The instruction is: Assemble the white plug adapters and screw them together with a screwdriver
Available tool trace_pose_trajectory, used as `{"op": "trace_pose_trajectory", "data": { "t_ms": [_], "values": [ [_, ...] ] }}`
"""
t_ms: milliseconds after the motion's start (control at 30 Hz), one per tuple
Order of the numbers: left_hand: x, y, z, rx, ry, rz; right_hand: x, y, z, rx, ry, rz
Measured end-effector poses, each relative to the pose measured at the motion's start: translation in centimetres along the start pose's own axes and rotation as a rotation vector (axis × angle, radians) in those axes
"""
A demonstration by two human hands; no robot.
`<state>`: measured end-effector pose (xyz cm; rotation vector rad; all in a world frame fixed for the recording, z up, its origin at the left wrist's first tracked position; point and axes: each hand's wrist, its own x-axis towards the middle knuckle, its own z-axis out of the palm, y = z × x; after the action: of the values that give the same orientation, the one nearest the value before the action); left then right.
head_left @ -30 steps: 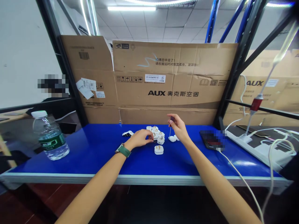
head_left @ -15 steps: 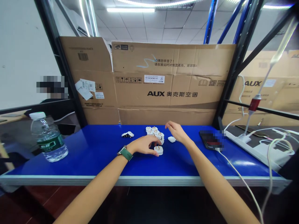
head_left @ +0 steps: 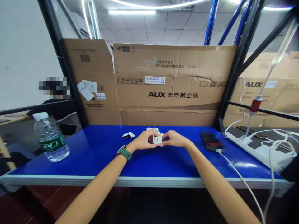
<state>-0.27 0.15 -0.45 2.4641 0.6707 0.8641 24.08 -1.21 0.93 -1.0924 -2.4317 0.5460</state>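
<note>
My left hand and my right hand meet over the middle of the blue table, both with fingers closed on one white plug held just above the surface. A green-strapped watch sits on my left wrist. Behind the hands lies a cluster of several white plugs, partly hidden by my fingers. A small white and black part rests on the table left of them.
A water bottle stands at the table's left end. A dark phone with a white cable lies at the right, beside a white power strip with cables. Cardboard boxes wall off the back. A person sits far left.
My right hand came down from holding a thin tool and joined my left hand. The plug that lay at the front of the table is now lifted between both hands.
</note>
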Motion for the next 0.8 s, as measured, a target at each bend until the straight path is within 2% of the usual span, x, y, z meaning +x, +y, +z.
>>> {"op": "trace_pose_trajectory", "data": {
  "t_ms": [133, 267, 467, 667, 800],
  "values": [
    [0.3, -0.3, -0.1, -0.098, 0.189, -0.015, 0.3, -0.1, 0.3, 0.16, 0.227, -0.065],
    [0.5, 0.1, -0.1, -0.198, 0.29, -0.011, 0.6, -0.5, 0.9, 0.302, 0.337, -0.146],
    [0.6, 0.2, -0.1, -0.291, 0.286, -0.06, 1.1, -1.1, 1.8, 0.263, 0.453, -0.229],
    [0.4, 0.4, -0.2, -0.111, 0.284, -0.034, 1.0, -0.6, 1.8, 0.03, 0.462, -0.279],
    [0.3, 0.2, -0.1, 0.037, 0.225, -0.034, 1.1, -0.4, 2.2, -0.027, 0.43, -0.309]
  ]
}}
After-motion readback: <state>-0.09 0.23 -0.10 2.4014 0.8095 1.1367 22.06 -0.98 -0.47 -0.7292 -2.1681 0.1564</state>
